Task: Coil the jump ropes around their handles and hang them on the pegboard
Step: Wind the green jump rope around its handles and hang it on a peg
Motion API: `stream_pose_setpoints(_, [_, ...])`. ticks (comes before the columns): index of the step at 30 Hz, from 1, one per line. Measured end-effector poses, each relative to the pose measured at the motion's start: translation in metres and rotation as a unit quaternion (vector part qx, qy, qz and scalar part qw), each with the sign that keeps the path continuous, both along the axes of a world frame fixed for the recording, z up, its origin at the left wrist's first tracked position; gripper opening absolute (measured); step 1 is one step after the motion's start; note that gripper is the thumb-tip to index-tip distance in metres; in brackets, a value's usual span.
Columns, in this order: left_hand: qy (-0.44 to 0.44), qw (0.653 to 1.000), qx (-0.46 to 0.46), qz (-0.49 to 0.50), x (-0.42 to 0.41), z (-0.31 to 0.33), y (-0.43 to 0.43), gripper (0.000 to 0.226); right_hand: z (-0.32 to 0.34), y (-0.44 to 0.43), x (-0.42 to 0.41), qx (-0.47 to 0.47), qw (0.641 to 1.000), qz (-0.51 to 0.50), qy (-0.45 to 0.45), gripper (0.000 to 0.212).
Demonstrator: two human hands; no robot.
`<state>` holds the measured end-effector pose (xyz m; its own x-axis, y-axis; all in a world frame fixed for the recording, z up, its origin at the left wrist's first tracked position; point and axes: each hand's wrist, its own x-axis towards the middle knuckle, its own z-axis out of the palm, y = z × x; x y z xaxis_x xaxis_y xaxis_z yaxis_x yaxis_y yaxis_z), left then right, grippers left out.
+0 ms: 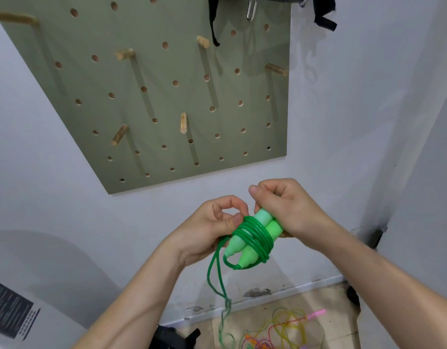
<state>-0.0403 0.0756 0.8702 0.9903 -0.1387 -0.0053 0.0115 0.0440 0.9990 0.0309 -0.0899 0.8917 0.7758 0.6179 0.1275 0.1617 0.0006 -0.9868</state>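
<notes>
White walls [343, 122], scuffed skirting [267, 294], tan floor [257, 311], perhaps a white appliance [53, 273] lower left.

A plain storage corner of a home or gym room: above the hands [255, 222], a green pegboard [152, 96] with wooden pegs [125, 54] on white walls; below them, tangled jump ropes [280, 331] on the floor [338, 303].

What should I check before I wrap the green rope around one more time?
1. Right hand grips both handles together: ok.
2. Left hand pinches the green rope beside the coils: ok.
3. All rope wound up: not ok, a loose tail hangs toward the floor.
4. Tail free of the other ropes on the floor: cannot tell, blurred.
5. Bare peg on the pegboard: ok.
</notes>
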Motion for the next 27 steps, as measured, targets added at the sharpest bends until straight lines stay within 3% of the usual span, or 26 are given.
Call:
stream_pose_setpoints(2, [-0.016,0.997,-0.019,0.074,0.000,-0.007,-0.011,0.006,-0.004,0.004,-0.001,0.057,0.997,-0.025,0.048,0.042])
stream_pose_setpoints(6, [-0.060,0.964,0.020,0.259,-0.003,-0.021,-0.040,0.027,-0.014,0.019,-0.003,0.147,0.976,-0.111,0.114,0.042])
stream_pose_setpoints(10, [-0.074,0.934,0.094,0.337,-0.010,-0.037,-0.064,0.032,-0.026,0.038,-0.001,0.167,0.950,-0.231,0.127,0.042])
stream_pose_setpoints(14, [-0.120,0.898,0.295,0.305,-0.024,-0.045,-0.076,0.026,-0.039,0.050,0.010,0.140,0.929,-0.340,0.032,0.044])
stream_pose_setpoints(17, [-0.100,0.878,0.375,0.280,-0.033,-0.045,-0.071,0.023,-0.041,0.049,0.012,0.087,0.918,-0.376,-0.088,0.043])
stream_pose_setpoints(20, [-0.120,0.745,0.606,0.251,-0.041,-0.039,-0.067,0.012,-0.043,0.044,0.013,0.022,0.904,-0.379,-0.195,0.038])
stream_pose_setpoints(22, [-0.112,0.656,0.718,0.202,-0.045,-0.029,-0.067,0.033,-0.048,0.042,0.013,-0.036,0.895,-0.360,-0.261,0.036])
stream_pose_setpoints(24, [-0.120,0.610,0.760,0.192,-0.047,-0.022,-0.063,0.053,-0.050,0.040,0.012,-0.087,0.873,-0.345,-0.334,0.034])
stream_pose_setpoints(27, [-0.178,0.566,0.783,0.188,-0.050,-0.008,-0.045,0.041,-0.049,0.033,0.012,-0.159,0.844,-0.302,-0.414,0.032])
